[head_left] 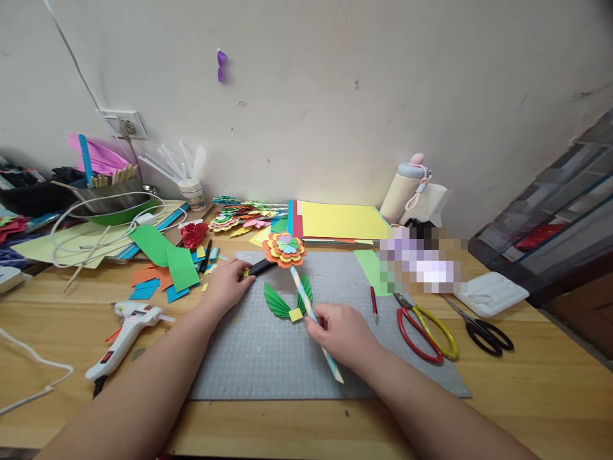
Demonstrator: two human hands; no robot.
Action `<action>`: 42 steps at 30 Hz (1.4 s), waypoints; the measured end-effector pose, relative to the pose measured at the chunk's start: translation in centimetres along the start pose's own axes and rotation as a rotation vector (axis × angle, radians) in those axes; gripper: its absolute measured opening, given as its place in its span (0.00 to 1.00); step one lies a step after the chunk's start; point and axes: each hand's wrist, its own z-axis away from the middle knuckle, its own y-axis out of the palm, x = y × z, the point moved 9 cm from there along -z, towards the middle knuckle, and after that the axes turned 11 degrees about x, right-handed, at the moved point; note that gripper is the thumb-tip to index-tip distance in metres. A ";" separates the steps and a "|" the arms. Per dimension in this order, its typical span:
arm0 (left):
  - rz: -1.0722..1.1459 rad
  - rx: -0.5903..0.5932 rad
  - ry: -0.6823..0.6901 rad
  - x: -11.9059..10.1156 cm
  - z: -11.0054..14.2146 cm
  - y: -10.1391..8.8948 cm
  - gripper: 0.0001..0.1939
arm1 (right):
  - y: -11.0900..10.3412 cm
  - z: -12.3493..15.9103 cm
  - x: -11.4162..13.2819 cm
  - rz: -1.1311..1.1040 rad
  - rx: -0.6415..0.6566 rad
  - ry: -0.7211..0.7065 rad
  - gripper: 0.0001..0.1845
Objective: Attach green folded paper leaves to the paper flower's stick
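Observation:
My right hand [342,329] is closed round the stem of a paper flower [285,248], which leans over the mat. The flower has layered orange and yellow petals with a pastel centre, and its stem is spirally striped in blue and cream. A pair of pleated green paper leaves [276,301] with a small yellow square [295,315] lies by the stem; whether they are joined to it I cannot tell. At the mat's far left, my left hand [232,283] has its fingers closed at the near end of a narrow black tool [262,266], whose kind is unclear.
A grey cutting mat [249,364] covers the table's middle. Left of it lies a white glue gun [129,335] with green paper pieces [165,255] beyond. On the right are a pencil [373,303], red-and-yellow-handled scissors [424,329] and black scissors [488,335]. Coloured sheets [342,220] lie behind.

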 end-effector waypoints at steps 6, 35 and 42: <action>-0.021 -0.024 -0.060 0.2 -0.1 -0.2 0.14 | 0.9 0.1 1.1 0.086 0.062 -0.104 0.12; -0.138 0.258 0.346 -10.8 6.6 0.8 0.05 | 1.8 0.1 2.0 0.211 0.087 -0.147 0.12; -0.189 0.282 0.315 -10.8 6.9 1.0 0.11 | 2.5 0.0 3.0 0.390 0.132 -0.223 0.14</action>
